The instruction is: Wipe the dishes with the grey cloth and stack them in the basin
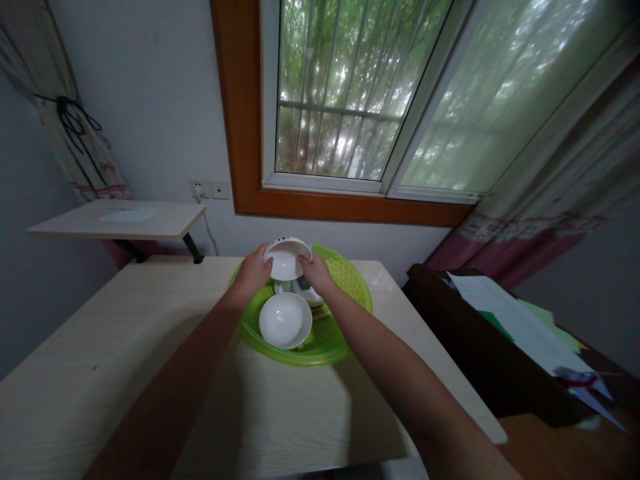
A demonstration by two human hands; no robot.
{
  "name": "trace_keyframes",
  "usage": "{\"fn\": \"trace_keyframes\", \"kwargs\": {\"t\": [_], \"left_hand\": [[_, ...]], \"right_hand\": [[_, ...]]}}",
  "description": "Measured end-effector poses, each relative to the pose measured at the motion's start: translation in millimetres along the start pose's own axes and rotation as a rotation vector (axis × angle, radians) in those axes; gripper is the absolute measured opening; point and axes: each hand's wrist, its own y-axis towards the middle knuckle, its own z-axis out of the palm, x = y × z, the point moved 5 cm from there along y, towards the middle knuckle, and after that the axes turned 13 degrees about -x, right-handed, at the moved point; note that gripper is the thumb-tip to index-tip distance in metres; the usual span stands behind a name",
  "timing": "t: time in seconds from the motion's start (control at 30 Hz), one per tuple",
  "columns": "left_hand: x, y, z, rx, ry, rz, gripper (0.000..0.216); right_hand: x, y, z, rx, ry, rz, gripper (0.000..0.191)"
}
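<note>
Both hands hold one white bowl [287,261] by its opposite sides, tilted so that its inside faces me. My left hand [255,270] grips the left rim, thumb at the edge. On the right rim, my right hand [317,272] has its thumb over the edge and its fingers behind, hidden. Beneath is a round green plastic basket [353,280] with a perforated side. A second white bowl [285,321] sits in its near left part. Partly covered by the held bowl is other white dishware [313,295]. A thin chopstick-like stick [323,315] shows beside it.
The basket stands on a pale wooden table [165,373]. At the left rear is a small raised shelf [120,220] with a paper on it. A window [360,93] is behind the table. Papers [515,320] lie on a dark piece of furniture to the right.
</note>
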Motion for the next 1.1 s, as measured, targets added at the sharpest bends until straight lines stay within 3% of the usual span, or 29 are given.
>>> {"fn": "trace_keyframes", "kwargs": {"t": [0.37,0.5,0.67,0.87,1.1], "left_hand": [[-17.2,-9.1,-3.7,0.03,0.209,0.202,0.041],[-16.6,-7.9,-8.2,-0.032,0.166,0.221,0.043],[-9.0,-3.0,-9.4,-0.121,0.059,0.136,0.039],[-2.8,-2.3,0.3,-0.005,0.026,0.054,0.033],[-5.4,-1.8,-6.4,-0.014,-0.002,0.038,0.036]], "right_hand": [[41.7,-16.8,-23.2,0.043,-0.385,-0.382,0.046],[39.7,-15.3,-21.4,0.004,-0.304,-0.339,0.044],[15.3,-2.4,-10.8,-0.076,-0.071,-0.191,0.032],[-6.2,7.7,1.0,-0.07,0.12,0.001,0.03],[14.7,-2.9,-10.9,-0.04,-0.066,-0.157,0.031]]}}
